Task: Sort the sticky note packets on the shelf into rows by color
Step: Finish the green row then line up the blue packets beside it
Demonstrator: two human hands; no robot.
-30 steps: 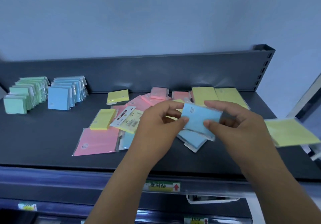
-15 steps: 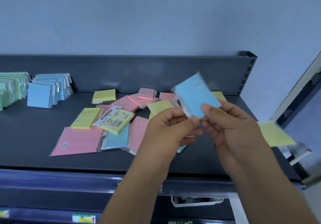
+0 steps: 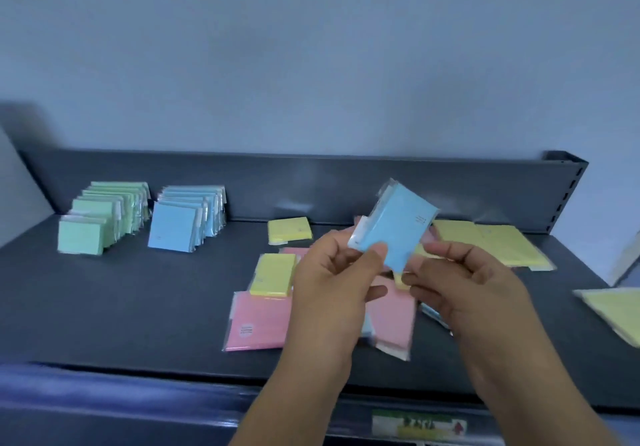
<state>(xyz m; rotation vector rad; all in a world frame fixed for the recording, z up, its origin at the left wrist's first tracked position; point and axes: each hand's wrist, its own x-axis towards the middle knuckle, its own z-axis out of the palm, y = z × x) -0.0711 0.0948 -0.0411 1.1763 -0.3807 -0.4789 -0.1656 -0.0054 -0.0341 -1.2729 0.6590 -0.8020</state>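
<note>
**Blue packet held up over a half-sorted shelf**

I hold a blue sticky note packet in the air above the middle of a dark grey shelf. My left hand has its grip clamped on the packet's near left corner, thumb on the face turned toward me. My right hand sits just beside it, fingertips at the packet's near edge; its fingers are curled, but I cannot tell whether they actually pinch the packet or only touch it. The packet is tilted, its clear wrapper showing along the left edge.

At the far left of the shelf stand two sorted rows, side by side, running from near to far. The green row is furthest left, and the blue row is just to its right. Both rows lean back toward the shelf's rear wall.

Under and around my hands lies an unsorted scatter. A large pink packet lies flat near the front edge, with a small yellow packet overlapping its far side. Another small yellow packet lies further back. A second pink packet lies between my wrists. Large yellow packets lie to the right, by the rear wall. One more yellow packet sits at the far right, blurred.
</note>
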